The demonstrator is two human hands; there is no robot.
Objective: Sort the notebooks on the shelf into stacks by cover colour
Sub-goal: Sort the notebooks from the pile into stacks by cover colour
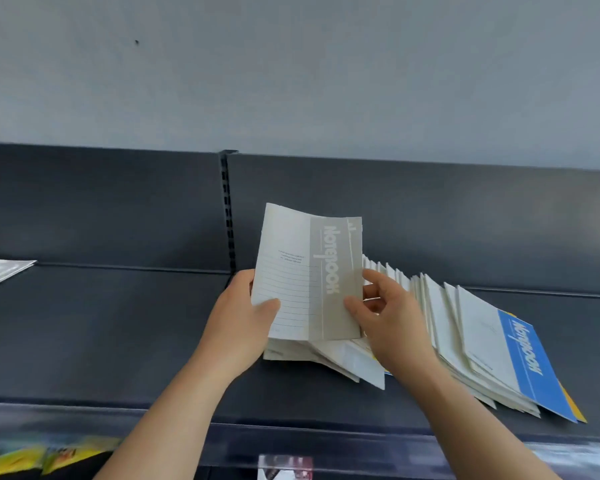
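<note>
Sorting at an early stage: one grey notebook lifted from a mixed row.

Both hands hold the grey notebook upright over the dark shelf, at the left end of the row. The left hand grasps its left edge with the thumb across the cover, and the right hand pinches its right edge between the fingers. To the right, a long fanned row of notebooks lies overlapping on the shelf. A blue notebook tops its right end, with a yellow edge showing beneath, so the colours appear unsorted there. A pale stack lies well apart at the far left and may be a pile already begun, though its cover colour cannot be told. Most of the sorting seems left to do.
</note>
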